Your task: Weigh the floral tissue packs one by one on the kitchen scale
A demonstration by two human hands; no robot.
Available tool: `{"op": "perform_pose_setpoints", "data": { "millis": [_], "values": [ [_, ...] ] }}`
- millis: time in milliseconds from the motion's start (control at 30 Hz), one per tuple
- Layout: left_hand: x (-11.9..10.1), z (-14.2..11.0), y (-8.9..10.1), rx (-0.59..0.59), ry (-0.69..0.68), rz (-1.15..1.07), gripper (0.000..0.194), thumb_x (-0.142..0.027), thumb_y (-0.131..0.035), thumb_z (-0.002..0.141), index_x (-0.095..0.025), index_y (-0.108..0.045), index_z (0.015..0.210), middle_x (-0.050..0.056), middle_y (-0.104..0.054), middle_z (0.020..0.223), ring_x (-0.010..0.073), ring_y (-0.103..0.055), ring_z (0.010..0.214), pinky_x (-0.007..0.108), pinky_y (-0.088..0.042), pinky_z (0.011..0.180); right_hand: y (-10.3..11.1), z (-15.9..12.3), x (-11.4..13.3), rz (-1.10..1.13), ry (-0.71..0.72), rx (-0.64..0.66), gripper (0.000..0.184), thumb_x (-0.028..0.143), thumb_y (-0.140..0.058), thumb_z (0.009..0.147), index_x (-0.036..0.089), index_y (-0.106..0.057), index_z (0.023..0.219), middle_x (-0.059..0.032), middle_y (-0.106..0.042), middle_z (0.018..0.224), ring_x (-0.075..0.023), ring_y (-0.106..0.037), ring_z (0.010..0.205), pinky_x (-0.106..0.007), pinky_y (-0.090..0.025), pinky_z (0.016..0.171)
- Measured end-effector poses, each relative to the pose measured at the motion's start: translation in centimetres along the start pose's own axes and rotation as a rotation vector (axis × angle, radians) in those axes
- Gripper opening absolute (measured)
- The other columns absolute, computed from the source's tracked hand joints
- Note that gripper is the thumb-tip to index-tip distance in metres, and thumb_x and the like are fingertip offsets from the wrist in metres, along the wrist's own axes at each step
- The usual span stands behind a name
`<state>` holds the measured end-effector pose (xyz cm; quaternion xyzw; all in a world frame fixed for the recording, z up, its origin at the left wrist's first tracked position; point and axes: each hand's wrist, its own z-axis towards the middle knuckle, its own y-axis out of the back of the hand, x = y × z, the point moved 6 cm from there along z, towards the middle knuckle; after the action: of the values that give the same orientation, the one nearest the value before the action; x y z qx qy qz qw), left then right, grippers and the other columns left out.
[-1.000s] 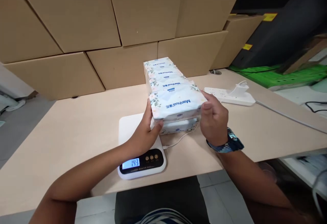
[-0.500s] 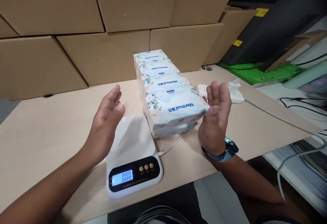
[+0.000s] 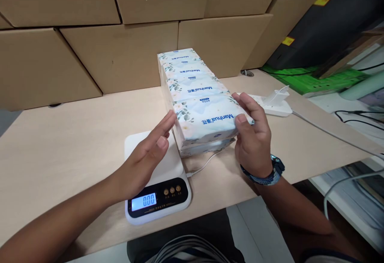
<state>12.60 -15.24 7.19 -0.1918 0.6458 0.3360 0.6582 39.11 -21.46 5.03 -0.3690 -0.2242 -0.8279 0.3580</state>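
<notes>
A stack of white tissue packs (image 3: 198,99) with blue "Manhua" lettering lies on the light wooden table (image 3: 66,135), just right of a white kitchen scale (image 3: 154,175) whose display reads 0.00. My left hand (image 3: 150,151) hovers flat above the scale's plate, fingers stretched out, fingertips at the left side of the nearest pack. My right hand (image 3: 252,135), with a blue watch on the wrist, presses against the pack's right end, thumb on its top corner and fingers along the side.
Large cardboard boxes (image 3: 120,51) are stacked along the table's back edge. A white power strip (image 3: 274,105) with a plug lies right of the packs, its cable running off right. A thin white cable leaves the scale. Green mat and dark equipment at far right.
Both hands, lifted open and apart half a second ago, have come back in to the sides of the nearest pack. The scale went from 143 to 0.00 earlier.
</notes>
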Motion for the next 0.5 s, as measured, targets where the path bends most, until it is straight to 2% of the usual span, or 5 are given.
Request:
{"op": "perform_pose_setpoints", "data": {
  "millis": [200,333,500],
  "values": [
    [-0.1,0.4,-0.9,0.075,-0.009,-0.029,0.066,-0.071,-0.044,0.109,-0.053,-0.030,0.171,-0.017,-0.014,0.187,0.0325,-0.007,0.177,0.061,-0.010,0.146,0.2,0.0,0.2,0.118,-0.006,-0.061,0.049,0.042,-0.070,0.104,0.030,-0.066,0.151,-0.0063,-0.064,0.160,-0.0298,-0.055,0.155,-0.065,-0.036,0.135],
    [-0.3,0.6,-1.2,0.095,-0.015,-0.037,0.064,-0.070,-0.046,0.109,-0.054,-0.033,0.170,-0.018,-0.015,0.187,0.0305,-0.010,0.177,0.056,-0.011,0.147,0.6,0.1,0.2,0.140,-0.015,-0.106,0.046,0.040,-0.073,0.100,0.034,-0.071,0.145,-0.0021,-0.068,0.155,-0.0271,-0.059,0.151,-0.062,-0.034,0.137],
    [0.0,0.7,-1.4,0.068,-0.044,-0.070,0.064,-0.069,-0.049,0.108,-0.051,-0.039,0.168,-0.015,-0.016,0.187,0.0310,-0.014,0.177,0.055,-0.017,0.146,0.8,0.3,-0.3,0.224,-0.074,-0.138,0.042,0.035,-0.076,0.092,0.030,-0.078,0.134,-0.0047,-0.074,0.146,-0.0315,-0.061,0.148,-0.065,-0.031,0.137]
  ]
}}
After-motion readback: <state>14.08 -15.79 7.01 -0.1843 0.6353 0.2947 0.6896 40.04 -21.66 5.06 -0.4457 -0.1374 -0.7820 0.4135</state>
